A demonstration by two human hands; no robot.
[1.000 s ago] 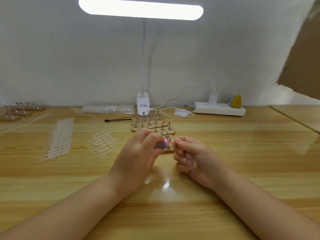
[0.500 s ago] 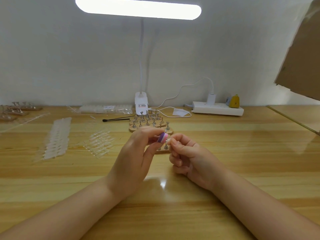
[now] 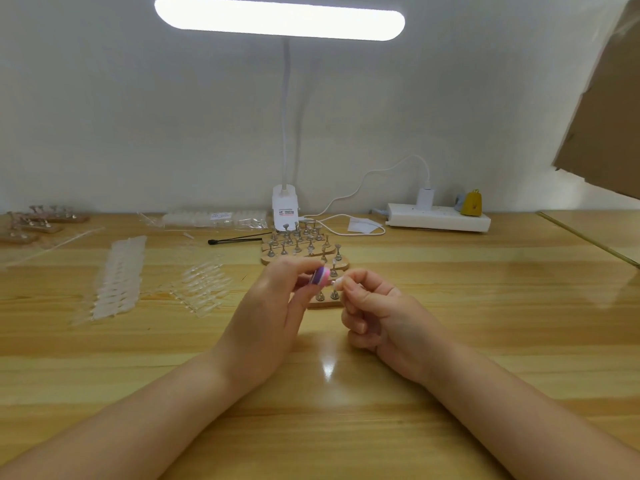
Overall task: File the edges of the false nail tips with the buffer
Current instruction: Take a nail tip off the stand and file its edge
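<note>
Filing is going on at the centre of the frame, just in front of the wooden stands point(image 3: 304, 251) with their metal pegs. The left hand point(image 3: 273, 317) is pinching a small pink-and-purple buffer point(image 3: 319, 276) between thumb and fingers point(image 3: 298, 268), and the right hand point(image 3: 374, 310) is pinching a pale nail tip point(image 3: 337, 281) with its other fingers curled in; buffer and tip are meeting, or very nearly, above the worktop point(image 3: 485, 306). To do this well, the person is probably best keeping both wrists low for steadiness, stroking lightly along the edge in one direction, and turning the tip between strokes so the curve is staying even. Pressing hard could flick so small a piece out of the pinch. More tips point(image 3: 119, 278) are lying in rows at the left of the frame, apparently waiting their turn.
</note>
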